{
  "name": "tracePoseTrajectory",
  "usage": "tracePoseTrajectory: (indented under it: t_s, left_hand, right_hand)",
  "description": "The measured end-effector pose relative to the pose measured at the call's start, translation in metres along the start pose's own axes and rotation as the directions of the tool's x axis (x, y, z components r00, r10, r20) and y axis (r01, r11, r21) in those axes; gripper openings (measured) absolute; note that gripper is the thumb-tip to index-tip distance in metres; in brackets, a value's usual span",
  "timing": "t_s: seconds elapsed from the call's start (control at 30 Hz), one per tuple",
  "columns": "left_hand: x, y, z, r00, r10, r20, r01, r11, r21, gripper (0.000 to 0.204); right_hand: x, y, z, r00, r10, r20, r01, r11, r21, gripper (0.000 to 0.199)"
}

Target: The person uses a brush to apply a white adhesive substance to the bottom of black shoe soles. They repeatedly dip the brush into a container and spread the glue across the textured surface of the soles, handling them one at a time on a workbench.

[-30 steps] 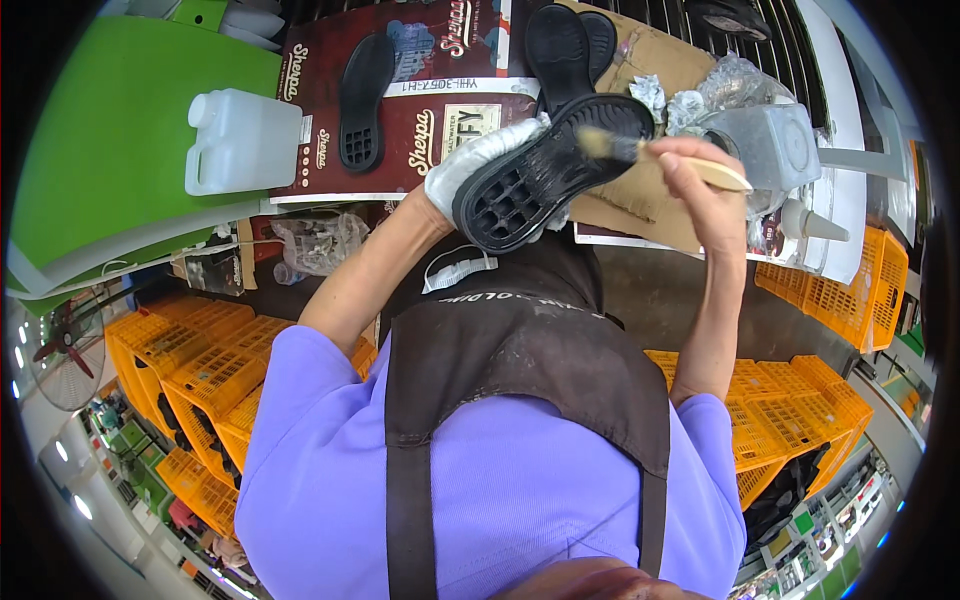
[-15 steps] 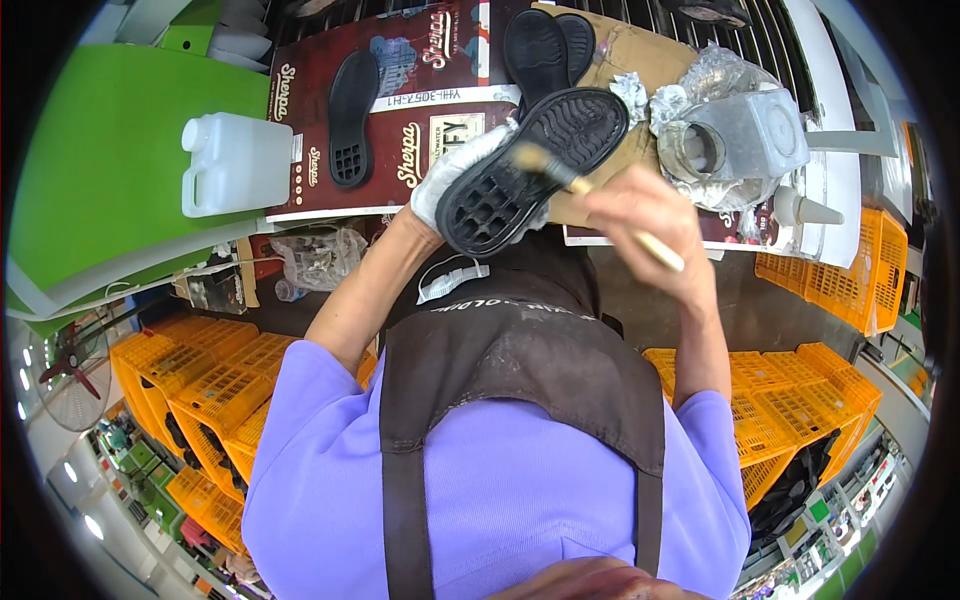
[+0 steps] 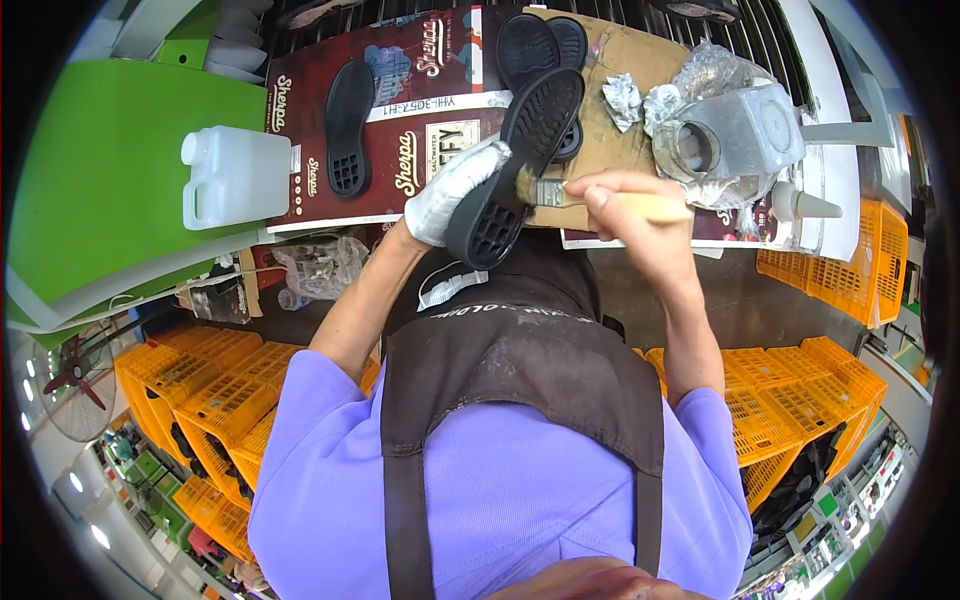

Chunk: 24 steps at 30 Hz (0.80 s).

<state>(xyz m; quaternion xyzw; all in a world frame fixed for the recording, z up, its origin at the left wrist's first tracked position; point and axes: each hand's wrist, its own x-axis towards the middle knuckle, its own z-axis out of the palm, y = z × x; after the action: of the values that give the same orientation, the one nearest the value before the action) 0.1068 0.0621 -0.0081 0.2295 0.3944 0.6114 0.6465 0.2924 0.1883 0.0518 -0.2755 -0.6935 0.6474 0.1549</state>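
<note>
In a white glove, my left hand (image 3: 452,190) grips a black shoe sole (image 3: 520,150) by its left side, tilted, with its gridded heel end toward me. My bare right hand (image 3: 640,215) is closed round the pale wooden handle of a flat paintbrush (image 3: 548,192). The brush's bristles touch or nearly touch the right edge of the sole, around its middle. Another black sole (image 3: 348,130) lies to the left on the dark red printed cardboard (image 3: 395,150). Further soles (image 3: 527,50) lie behind the held one, partly overlapped.
A white plastic jug (image 3: 240,175) stands on the green surface (image 3: 110,150) at left. To the right are a clear tilted container (image 3: 755,130), crumpled paper (image 3: 622,102) and a white nozzle bottle (image 3: 800,202). Orange crates (image 3: 800,400) stand below the bench on both sides.
The held sole has turned onto its edge, so its right sidewall shows more. My right hand has levelled the brush and brought its bristles from over the sole's face to its right edge.
</note>
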Motion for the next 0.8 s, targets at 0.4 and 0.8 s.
tracePoseTrajectory:
  t_s: [0.4, 0.8]
  left_hand:
    - [-0.009, -0.017, -0.002, 0.995, -0.064, -0.073, 0.058, 0.995, -0.077, 0.046]
    - [-0.011, -0.016, -0.015, 0.991, -0.076, 0.114, 0.126, 0.835, -0.536, 0.046]
  right_hand:
    - [0.053, 0.017, -0.019, 0.878, -0.406, -0.255, 0.293, 0.875, -0.386, 0.012]
    - [0.015, 0.007, -0.005, 0.663, -0.557, 0.500, 0.742, 0.580, -0.337, 0.031]
